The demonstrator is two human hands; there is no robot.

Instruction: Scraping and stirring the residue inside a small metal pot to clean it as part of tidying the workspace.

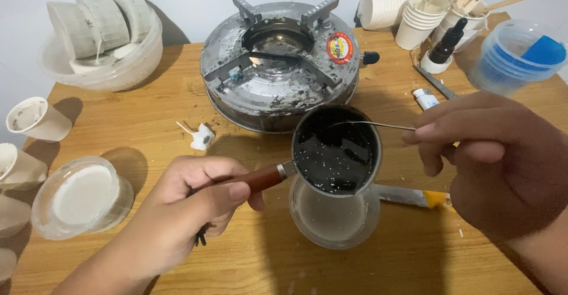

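My left hand [183,212] grips the reddish wooden handle of a small dark saucepan [336,150], tilted over a clear glass cup [334,221] on the wooden table [154,123]. The pan's inside looks black and glossy with pale specks. My right hand [491,159] pinches a thin metal rod or spoon handle [378,124] whose far end reaches into the pan.
A round metal burner [278,64] stands behind the pan. At left are a plastic bowl of white moulds [100,40], paper cups [35,120] and a lidded white-filled container [80,197]. At back right are stacked cups with wooden sticks [455,5], a dropper bottle [444,49] and a blue tub [520,55]. A yellow-handled tool [414,197] lies beside the glass.
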